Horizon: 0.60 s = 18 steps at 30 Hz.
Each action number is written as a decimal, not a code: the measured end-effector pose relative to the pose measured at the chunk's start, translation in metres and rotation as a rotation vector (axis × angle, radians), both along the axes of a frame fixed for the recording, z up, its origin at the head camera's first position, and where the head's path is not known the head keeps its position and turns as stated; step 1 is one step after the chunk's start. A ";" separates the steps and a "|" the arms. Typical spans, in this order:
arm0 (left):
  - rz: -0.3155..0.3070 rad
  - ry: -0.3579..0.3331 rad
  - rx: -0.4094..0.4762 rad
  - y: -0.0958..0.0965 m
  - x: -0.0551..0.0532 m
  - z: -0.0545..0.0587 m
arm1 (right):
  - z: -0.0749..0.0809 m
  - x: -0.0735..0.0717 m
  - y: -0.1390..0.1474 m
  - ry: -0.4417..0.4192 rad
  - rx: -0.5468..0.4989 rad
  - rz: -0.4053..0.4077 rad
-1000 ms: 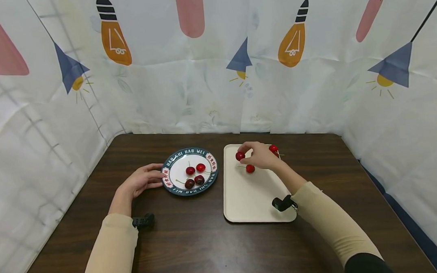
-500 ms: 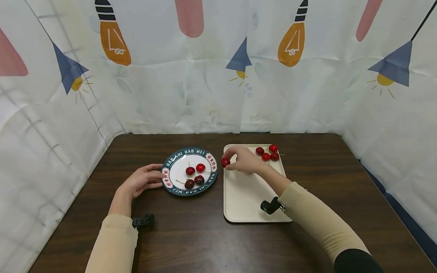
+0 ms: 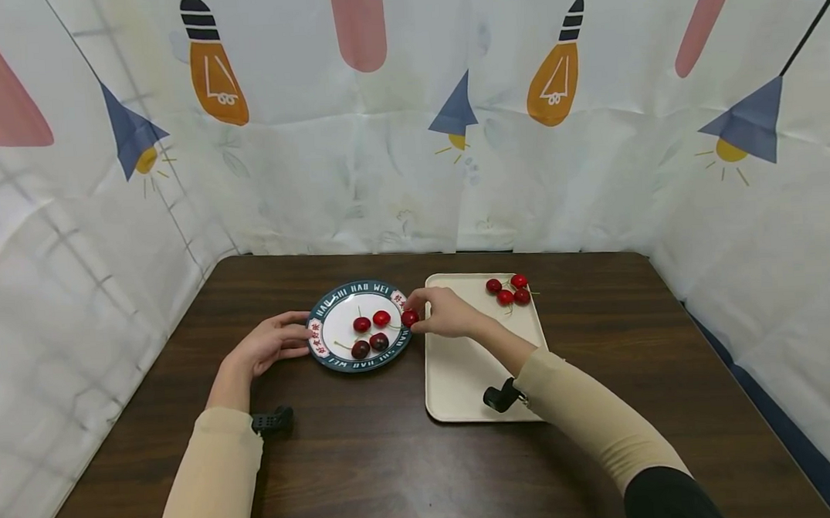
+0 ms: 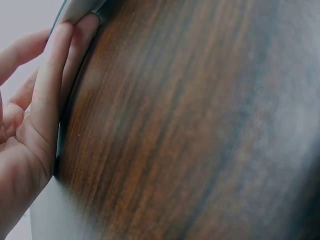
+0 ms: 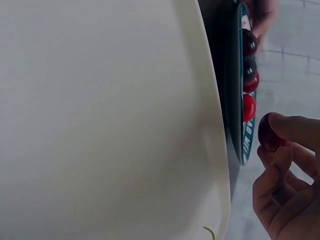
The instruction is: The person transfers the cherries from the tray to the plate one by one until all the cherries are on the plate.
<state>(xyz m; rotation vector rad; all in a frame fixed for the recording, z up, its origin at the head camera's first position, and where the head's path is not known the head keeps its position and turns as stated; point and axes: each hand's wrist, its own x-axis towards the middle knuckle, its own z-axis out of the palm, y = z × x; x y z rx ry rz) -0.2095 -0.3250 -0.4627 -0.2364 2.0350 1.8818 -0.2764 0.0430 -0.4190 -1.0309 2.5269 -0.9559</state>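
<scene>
Dark table (image 3: pixel 354 462), a cherry (image 3: pixel 410 318) in the pinch of the right hand (image 3: pixel 444 313), left hand (image 3: pixel 273 344) loose-fingered against the plate (image 3: pixel 341 312).

The right hand (image 5: pixel 290 175) pinches a dark red cherry (image 5: pixel 269 132) between thumb and fingers, just beside the rim of a plate (image 5: pixel 232 100) with a teal edge. Four cherries (image 5: pixel 249 107) lie on the plate, two very dark and two redder. At the plate's opposite edge, part of the left hand (image 5: pixel 265 20) shows. A pale tray (image 5: pixel 110 115) spreads widely, a green stem (image 5: pixel 210 232) near its rounded corner.
</scene>
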 end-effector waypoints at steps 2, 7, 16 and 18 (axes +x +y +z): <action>-0.003 0.003 -0.004 0.000 0.000 0.001 | 0.000 0.001 -0.002 0.007 -0.002 0.006; -0.007 0.006 -0.014 0.000 0.000 0.001 | 0.001 0.003 0.000 0.009 -0.008 -0.005; -0.004 -0.001 -0.021 -0.001 -0.001 -0.001 | -0.001 -0.001 0.014 -0.013 -0.012 -0.043; -0.008 0.000 -0.020 -0.001 -0.001 -0.001 | -0.001 -0.002 0.019 -0.009 -0.007 -0.050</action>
